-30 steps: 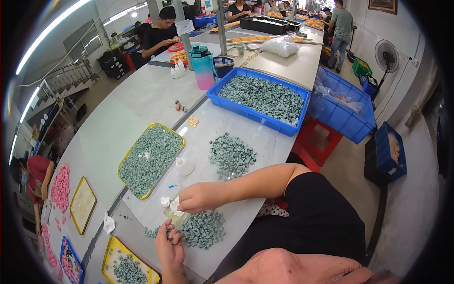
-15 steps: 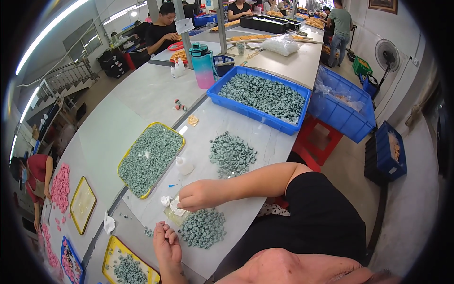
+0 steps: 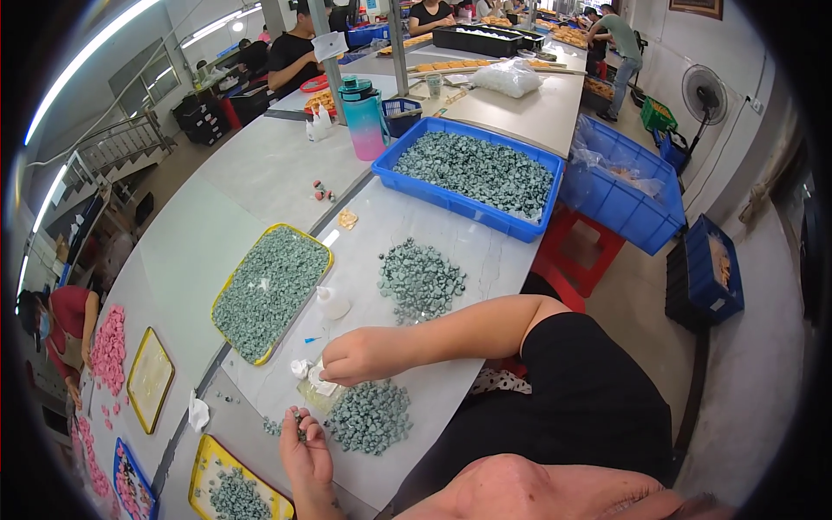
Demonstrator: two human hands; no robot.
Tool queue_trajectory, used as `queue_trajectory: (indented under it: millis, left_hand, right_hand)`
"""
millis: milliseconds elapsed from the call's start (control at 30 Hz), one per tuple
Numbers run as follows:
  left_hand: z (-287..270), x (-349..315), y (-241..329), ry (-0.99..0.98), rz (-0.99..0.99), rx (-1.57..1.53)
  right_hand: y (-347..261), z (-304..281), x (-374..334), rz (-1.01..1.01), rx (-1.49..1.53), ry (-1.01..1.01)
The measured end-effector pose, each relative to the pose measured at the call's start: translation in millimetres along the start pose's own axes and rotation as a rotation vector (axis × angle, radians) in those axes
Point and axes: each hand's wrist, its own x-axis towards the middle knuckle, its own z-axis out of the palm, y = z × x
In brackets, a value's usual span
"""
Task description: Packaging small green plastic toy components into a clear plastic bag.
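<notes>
Fingers [image 3: 334,373] of the right hand [image 3: 357,355] are bent and drawn together over a pale yellow pad [image 3: 322,397]; whether anything is pinched beneath them cannot be told, as the tips are hidden. The back of this hand is turned upward, and its forearm is laid across the counter [image 3: 494,269] from the right. The left hand [image 3: 306,451] is held nearer the body, palm up, raised from the lower edge, its fingers half curled and a small green piece [image 3: 301,427] pinched at their tips. Just right of the left hand, a pile of green pieces [image 3: 368,418] is spread, below the right hand. Beside the right hand's fingertips, a crumpled white wad [image 3: 301,368] is set; just beyond that hand, a white squeeze bottle [image 3: 333,305] is stood. Farther beyond it, a blue bin [image 3: 455,204] is filled with similar pieces.
</notes>
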Motion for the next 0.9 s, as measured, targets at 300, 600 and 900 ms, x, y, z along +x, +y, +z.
queue_trajectory:
  millis: [300, 600, 900]
  left_hand:
    - [9.0, 0.5, -1.3, 0.061, 0.009, 0.001]
    - [-0.8, -4.6, 1.2, -0.114, -0.026, 0.038]
    - [16.7, -5.7, -2.2, 0.115, 0.049, 0.073]
  right_hand:
    - [2.7, -2.0, -2.7, -0.007, -0.042, -0.004]
    - [4.1, 0.0, -4.7, 0.003, -0.022, 0.028]
    - [2.3, -0.3, -5.4, 0.007, -0.02, 0.019]
